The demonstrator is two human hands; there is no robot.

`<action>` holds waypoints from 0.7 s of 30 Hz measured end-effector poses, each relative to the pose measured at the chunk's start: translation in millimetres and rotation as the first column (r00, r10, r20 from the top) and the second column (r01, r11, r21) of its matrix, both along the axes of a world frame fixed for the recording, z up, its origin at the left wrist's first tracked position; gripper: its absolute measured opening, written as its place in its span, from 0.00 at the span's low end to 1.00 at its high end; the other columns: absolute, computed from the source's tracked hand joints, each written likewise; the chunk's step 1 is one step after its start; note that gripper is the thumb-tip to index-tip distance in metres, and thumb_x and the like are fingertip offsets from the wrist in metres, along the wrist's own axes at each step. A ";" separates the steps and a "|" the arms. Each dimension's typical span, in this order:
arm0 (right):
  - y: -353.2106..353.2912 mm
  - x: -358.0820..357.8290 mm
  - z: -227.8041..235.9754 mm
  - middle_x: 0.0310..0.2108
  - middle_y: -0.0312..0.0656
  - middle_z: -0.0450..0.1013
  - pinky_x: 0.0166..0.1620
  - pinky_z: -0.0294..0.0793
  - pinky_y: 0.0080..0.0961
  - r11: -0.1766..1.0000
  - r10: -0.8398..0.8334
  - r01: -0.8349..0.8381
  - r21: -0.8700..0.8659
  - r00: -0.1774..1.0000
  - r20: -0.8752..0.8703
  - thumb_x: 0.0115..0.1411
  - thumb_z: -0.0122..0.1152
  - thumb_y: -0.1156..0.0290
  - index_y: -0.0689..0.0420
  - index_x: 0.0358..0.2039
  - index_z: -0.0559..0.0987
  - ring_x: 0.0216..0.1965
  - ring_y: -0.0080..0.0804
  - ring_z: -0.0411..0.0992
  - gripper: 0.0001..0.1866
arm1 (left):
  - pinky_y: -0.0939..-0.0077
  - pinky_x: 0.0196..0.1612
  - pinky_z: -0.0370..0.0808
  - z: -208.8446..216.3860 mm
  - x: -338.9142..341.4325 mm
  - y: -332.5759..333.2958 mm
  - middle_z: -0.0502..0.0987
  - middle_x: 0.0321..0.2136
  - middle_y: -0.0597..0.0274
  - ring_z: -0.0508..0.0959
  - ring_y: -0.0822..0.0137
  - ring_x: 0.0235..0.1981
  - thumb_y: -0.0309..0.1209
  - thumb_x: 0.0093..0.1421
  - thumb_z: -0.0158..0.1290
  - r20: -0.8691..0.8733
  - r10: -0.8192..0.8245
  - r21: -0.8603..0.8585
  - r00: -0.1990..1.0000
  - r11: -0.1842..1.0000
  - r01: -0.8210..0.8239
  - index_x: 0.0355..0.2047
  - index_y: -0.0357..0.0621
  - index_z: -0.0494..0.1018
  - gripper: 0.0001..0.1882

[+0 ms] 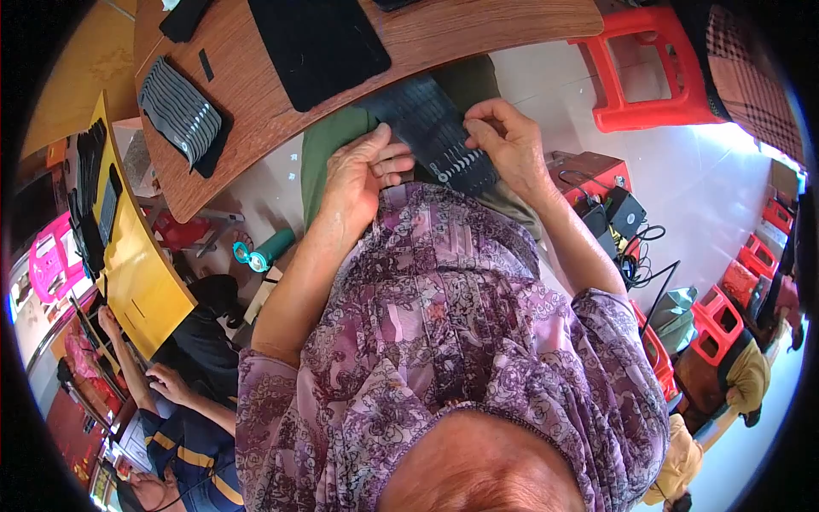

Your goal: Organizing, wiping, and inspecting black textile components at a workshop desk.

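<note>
Across my lap lies a dark, strip-like sheet with a row of small pale, curved pieces and a round ring mark near its lower end. My left hand rests at the sheet's left edge, its fingers loosely bent and apart, holding nothing that I can see. Over the right edge is my right hand, thumb and forefinger pinched together beside the pale pieces. Whatever sits between those fingertips is too small or hidden to name.
A wooden table spans the front, bearing a black mat and a fanned stack of dark strips. A red stool stands at far right, a red box nearer. Left, a co-worker's hands are near a yellow table.
</note>
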State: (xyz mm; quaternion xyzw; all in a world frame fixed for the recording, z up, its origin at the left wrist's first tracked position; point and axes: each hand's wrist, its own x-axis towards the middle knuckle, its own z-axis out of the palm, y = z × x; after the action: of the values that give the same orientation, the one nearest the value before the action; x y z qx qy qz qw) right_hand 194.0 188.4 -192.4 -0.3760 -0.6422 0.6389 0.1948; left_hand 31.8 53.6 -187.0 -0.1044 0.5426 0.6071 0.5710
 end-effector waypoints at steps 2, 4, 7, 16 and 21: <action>5.6 0.3 -0.1 0.24 0.37 0.70 0.29 0.68 0.18 1.000 0.008 -0.008 -0.020 1.000 -0.010 0.54 0.54 0.76 0.62 0.32 0.73 0.25 0.22 0.70 0.05 | 0.82 0.19 0.66 -2.3 -0.3 5.7 0.75 0.21 0.57 0.73 0.70 0.17 0.38 0.50 0.59 -0.035 0.019 -0.032 0.999 0.999 -0.020 0.28 0.41 0.71 0.14; 2.8 7.3 1.6 0.24 0.36 0.70 0.29 0.68 0.18 0.999 -0.010 0.012 -0.047 0.999 0.043 0.54 0.54 0.76 0.63 0.32 0.73 0.25 0.21 0.70 0.05 | 0.84 0.16 0.63 -9.4 5.8 9.0 0.70 0.15 0.63 0.68 0.74 0.12 0.37 0.49 0.60 -0.070 -0.070 0.038 0.995 0.997 0.073 0.23 0.44 0.68 0.13; 0.6 15.8 2.4 0.25 0.37 0.71 0.30 0.68 0.18 0.999 -0.046 0.045 0.010 0.997 0.054 0.52 0.56 0.76 0.64 0.32 0.73 0.26 0.21 0.70 0.07 | 0.83 0.15 0.60 -8.0 24.1 15.0 0.67 0.11 0.67 0.65 0.76 0.11 0.31 0.51 0.59 -0.215 -0.078 0.018 0.973 0.996 0.084 0.15 0.46 0.64 0.15; 4.0 60.5 12.8 0.29 0.37 0.73 0.37 0.67 0.17 0.989 -0.141 0.140 0.052 0.990 0.018 0.49 0.59 0.76 0.63 0.38 0.75 0.32 0.20 0.67 0.14 | 0.82 0.15 0.59 10.9 44.1 9.0 0.67 0.09 0.65 0.64 0.77 0.11 0.36 0.54 0.55 -0.457 -0.270 0.059 0.847 0.941 0.332 0.10 0.40 0.66 0.20; 1.3 66.3 19.4 0.28 0.34 0.72 0.35 0.66 0.16 0.997 -0.067 0.068 -0.025 0.998 0.006 0.50 0.59 0.76 0.62 0.39 0.75 0.30 0.19 0.67 0.13 | 0.75 0.22 0.62 28.8 59.9 15.4 0.65 0.17 0.61 0.68 0.71 0.20 0.36 0.52 0.55 -0.889 -0.228 0.073 0.398 0.787 0.613 0.15 0.33 0.67 0.18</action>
State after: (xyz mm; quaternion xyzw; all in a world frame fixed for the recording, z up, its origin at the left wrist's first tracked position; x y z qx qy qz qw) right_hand 260.3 189.7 -173.1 -0.4015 -0.6215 0.6391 0.2100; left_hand 91.7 69.0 -158.2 0.4630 0.6231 0.5036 0.3791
